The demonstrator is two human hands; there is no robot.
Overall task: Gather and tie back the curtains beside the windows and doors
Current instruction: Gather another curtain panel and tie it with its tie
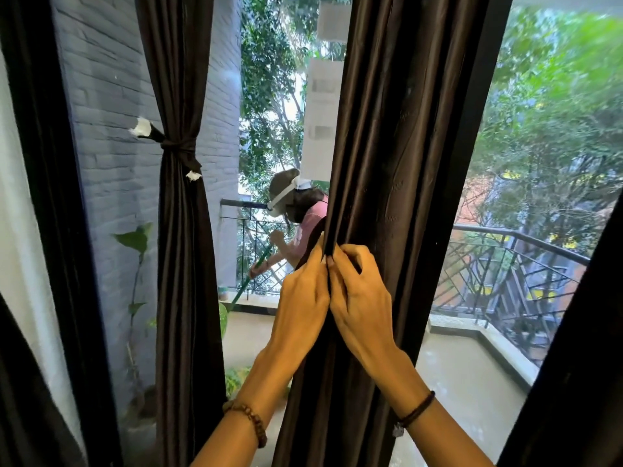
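Gathering the loose brown curtain (387,146), right of the tied curtain (178,230).
Folded edge pinched by curled fingers of left hand (300,298) and right hand (360,305), held side by side.

Two brown curtains (183,247) (404,129), two hands (303,298) (362,308), two bracelets (249,423) (416,411), one person outside (312,214).

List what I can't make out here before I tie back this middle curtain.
All in the head view:
1. Left hand and right hand: the fingertips are buried in the folds of the middle curtain, so anything in either grip besides cloth is hidden.
2. Middle curtain's top and hem: cut off by the frame edges.
3. A tie-back for it: none shows; the cloth may hide one.
4. Person on the balcony: partly behind the curtain.
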